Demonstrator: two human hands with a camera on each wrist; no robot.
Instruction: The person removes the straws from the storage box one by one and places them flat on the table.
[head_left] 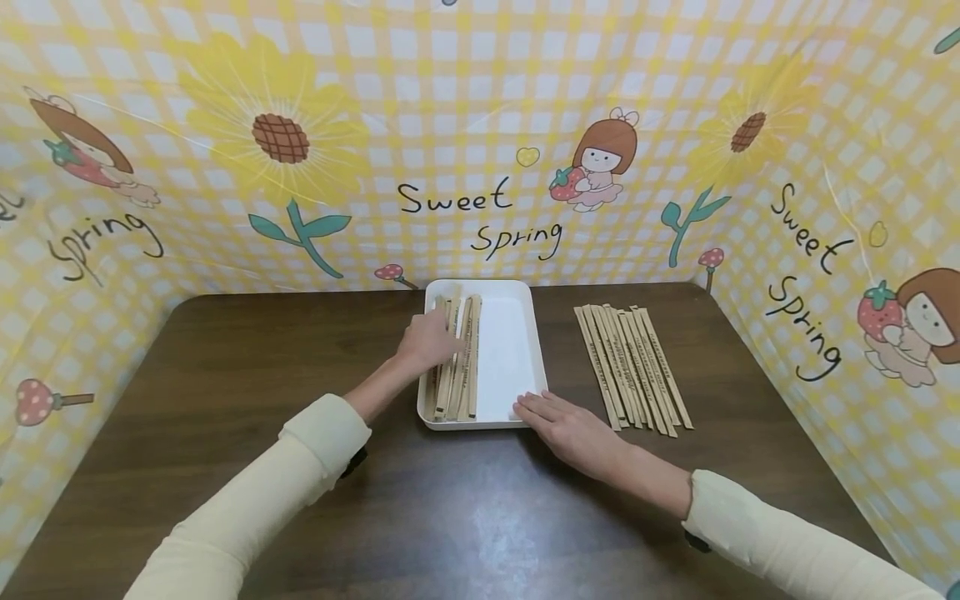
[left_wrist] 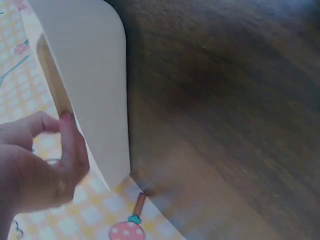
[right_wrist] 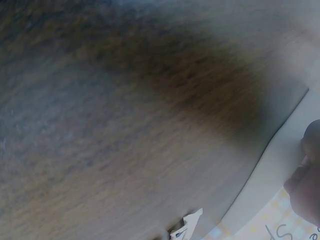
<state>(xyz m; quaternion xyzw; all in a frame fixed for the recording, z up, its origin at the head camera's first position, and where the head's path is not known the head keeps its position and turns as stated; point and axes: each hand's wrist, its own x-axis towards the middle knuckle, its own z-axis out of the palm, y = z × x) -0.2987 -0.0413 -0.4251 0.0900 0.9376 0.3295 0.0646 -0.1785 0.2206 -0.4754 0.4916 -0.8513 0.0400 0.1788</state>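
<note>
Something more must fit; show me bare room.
Bare: right half of the white tray, beside its sticks, beyond the right hand; table left of the tray; table between the forearms. Crowded: tray's left half, left hand included; outer stick bundle.

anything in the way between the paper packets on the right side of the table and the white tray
Partly: the right hand lies at the near right corner of the white tray, by the near ends of the paper packets. Farther up, nothing visible stands between except the tray's raised right wall.
</note>
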